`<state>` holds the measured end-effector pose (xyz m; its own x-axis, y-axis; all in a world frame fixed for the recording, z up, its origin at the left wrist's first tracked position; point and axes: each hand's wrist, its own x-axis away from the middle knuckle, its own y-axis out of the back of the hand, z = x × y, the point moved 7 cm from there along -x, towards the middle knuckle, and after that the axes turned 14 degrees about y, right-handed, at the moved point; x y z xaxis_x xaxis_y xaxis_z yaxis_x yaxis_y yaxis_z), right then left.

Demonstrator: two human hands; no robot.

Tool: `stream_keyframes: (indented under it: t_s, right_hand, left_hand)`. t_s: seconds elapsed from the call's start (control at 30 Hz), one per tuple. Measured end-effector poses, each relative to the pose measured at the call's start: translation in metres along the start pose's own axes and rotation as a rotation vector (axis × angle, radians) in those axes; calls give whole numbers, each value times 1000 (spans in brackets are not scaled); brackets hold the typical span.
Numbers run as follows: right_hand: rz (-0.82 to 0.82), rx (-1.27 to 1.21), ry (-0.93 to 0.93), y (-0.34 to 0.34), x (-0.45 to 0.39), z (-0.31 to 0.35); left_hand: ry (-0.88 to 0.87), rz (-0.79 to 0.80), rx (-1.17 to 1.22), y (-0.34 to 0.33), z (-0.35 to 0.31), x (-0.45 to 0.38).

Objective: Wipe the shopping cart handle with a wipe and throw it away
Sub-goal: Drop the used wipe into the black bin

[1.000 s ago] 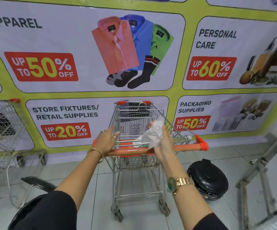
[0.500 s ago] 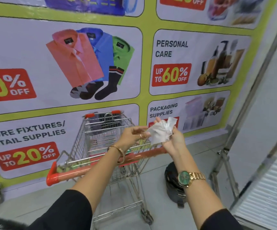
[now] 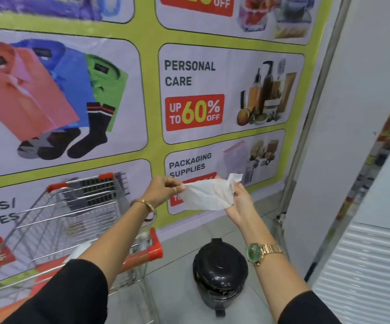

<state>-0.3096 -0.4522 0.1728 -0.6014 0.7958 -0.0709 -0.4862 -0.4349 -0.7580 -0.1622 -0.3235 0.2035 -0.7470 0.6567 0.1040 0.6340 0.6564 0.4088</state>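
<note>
At about 8 o'clock in the view stands the wire shopping cart (image 3: 72, 213), its orange handle (image 3: 140, 256) crossing behind the left forearm and ending in a red cap near the middle. Neither hand touches the handle.

Above it, near the centre, the left hand (image 3: 163, 190) is raised with its fingers (image 3: 177, 188) pinched on the left edge of the wipe (image 3: 207, 195). The white wipe is spread flat in the air between the two hands, with one corner sticking up at its 1 o'clock. The right hand (image 3: 240, 202) grips the wipe's right edge, fingers closed over the bunched cloth. So both hands are grasping the wipe, and it hangs well clear of the cart.

At 6 o'clock from the wipe, on the tiled floor (image 3: 177, 253), sits a black bin (image 3: 219, 274) with its domed lid shut; what looks like a pedal shows at its near edge, though that is hard to make out.

Judging by this, the wipe is being opened out or turned over, either for a pass on the handle or before discarding; which one cannot be told. If wiping remains, the hands must come down toward 8 o'clock to the handle. If not, the lid must be opened before the wipe is dropped in.
</note>
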Motion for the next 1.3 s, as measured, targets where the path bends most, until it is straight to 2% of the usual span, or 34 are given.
stream_keyframes:
  t_s: [0.4, 0.67, 1.0, 1.3]
  right_hand:
    - [-111, 136, 47, 96, -74, 42]
    - [-175, 253, 18, 148, -127, 41]
    - [-250, 524, -126, 205, -212, 2]
    - [-331, 657, -320, 262, -216, -49]
  left_hand:
    - [36, 105, -119, -95, -6, -88]
    - [63, 271, -235, -145, 11, -161]
    - [211, 342, -282, -183, 71, -257]
    - [410, 391, -313, -214, 146, -275]
